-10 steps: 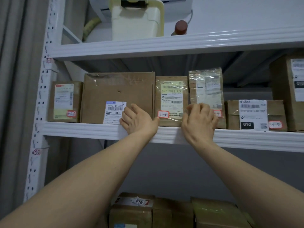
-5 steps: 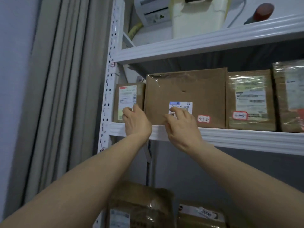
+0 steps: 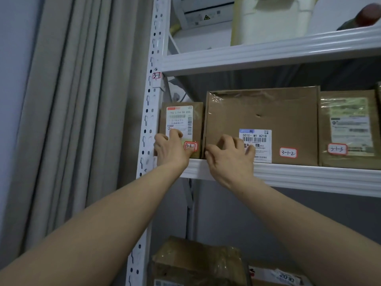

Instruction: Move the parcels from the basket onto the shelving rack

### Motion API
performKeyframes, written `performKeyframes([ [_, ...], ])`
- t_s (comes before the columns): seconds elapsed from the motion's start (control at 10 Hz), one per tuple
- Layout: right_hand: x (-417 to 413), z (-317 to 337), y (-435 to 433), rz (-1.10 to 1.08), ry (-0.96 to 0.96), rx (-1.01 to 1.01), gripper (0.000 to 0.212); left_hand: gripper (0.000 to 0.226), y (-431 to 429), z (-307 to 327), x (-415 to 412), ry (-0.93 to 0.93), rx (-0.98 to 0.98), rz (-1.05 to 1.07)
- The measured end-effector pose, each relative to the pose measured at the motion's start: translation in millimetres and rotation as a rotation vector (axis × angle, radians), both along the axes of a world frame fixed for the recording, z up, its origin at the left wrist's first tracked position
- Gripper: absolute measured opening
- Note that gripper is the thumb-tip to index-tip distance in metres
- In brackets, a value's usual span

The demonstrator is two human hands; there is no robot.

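Your fingers (image 3: 175, 134) curl against taped brown cardboard on the white metal rack (image 3: 288, 176), your left hand (image 3: 171, 150) holding the small boxy parcel (image 3: 197, 120), your right hand (image 3: 229, 159) now shifted to the wide flat parcel (image 3: 268, 112) and gripping its left edge.

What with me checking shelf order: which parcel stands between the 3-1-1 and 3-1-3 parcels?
The 3-1-2 box stands between the 3-1-1 parcel and the 3-1-3 parcel; the head view shows it.

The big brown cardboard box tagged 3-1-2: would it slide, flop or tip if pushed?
The big brown cardboard box probably stays stiff: its faces look flat, with only a small puncture. It is wider than tall and sits flat on the white metal shelf, so it would likely slide, not tip. Weight cannot be told.
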State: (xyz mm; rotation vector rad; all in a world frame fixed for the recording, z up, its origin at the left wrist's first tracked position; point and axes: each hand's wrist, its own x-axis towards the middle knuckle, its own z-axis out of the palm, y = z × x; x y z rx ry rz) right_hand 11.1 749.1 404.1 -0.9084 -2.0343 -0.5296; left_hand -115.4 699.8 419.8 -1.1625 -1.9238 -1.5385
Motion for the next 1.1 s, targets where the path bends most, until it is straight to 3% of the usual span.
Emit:
performKeyframes([
  [0.7, -2, -16, 8, -0.046, -0.003, 0.05, 0.038, 0.05, 14, -4, -3, -0.019, 0.007, -0.028],
  [0.9, 11, -28, 10, 0.033, 0.016, 0.132, 0.059, 0.044, 11, -16, 6, 0.034, 0.032, -0.037],
  [1.1, 60, -56, 8, 0.092, 0.058, 0.14, 0.049, 0.052, -6, -51, 31, 0.117, -0.025, -0.065],
])
